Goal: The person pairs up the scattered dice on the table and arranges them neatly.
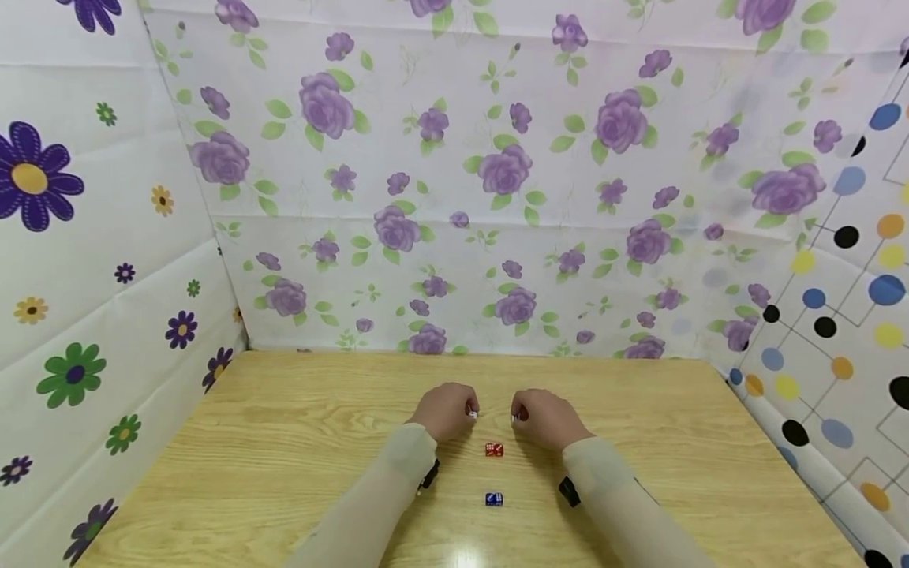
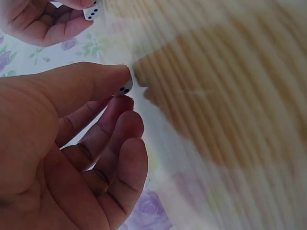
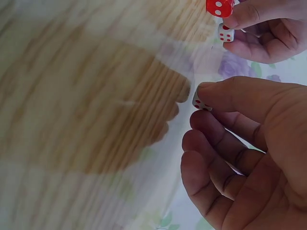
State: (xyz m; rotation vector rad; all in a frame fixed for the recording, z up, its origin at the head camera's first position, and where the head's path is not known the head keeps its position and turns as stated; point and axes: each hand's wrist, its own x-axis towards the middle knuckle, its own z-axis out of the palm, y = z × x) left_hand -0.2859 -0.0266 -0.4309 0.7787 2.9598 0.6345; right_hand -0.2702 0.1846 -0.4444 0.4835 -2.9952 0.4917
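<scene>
My left hand [image 1: 449, 412] pinches a white die [image 1: 473, 413] between thumb and fingers, low over the table; blue dots show on this die [image 2: 125, 89] in the left wrist view. Across a small gap, my right hand [image 1: 550, 420] pinches another white die [image 1: 514, 418]. Red dots mark that second die [image 3: 201, 101] in the right wrist view. Between the forearms, two red dice [image 1: 494, 450] sit side by side on the wood. Closer to me is a pair of blue dice [image 1: 494, 499], also touching. Part of a red die [image 3: 220, 7] appears at the right wrist view's top edge.
The wooden table [image 1: 305, 418] has a glossy top that reflects the hands. A purple-flowered cloth [image 1: 461, 276] hangs behind it. Daisy-print cloth [image 1: 142, 315] borders the left side, and dotted cloth [image 1: 838, 331] the right. Black bands [image 1: 570, 491] circle the wrists.
</scene>
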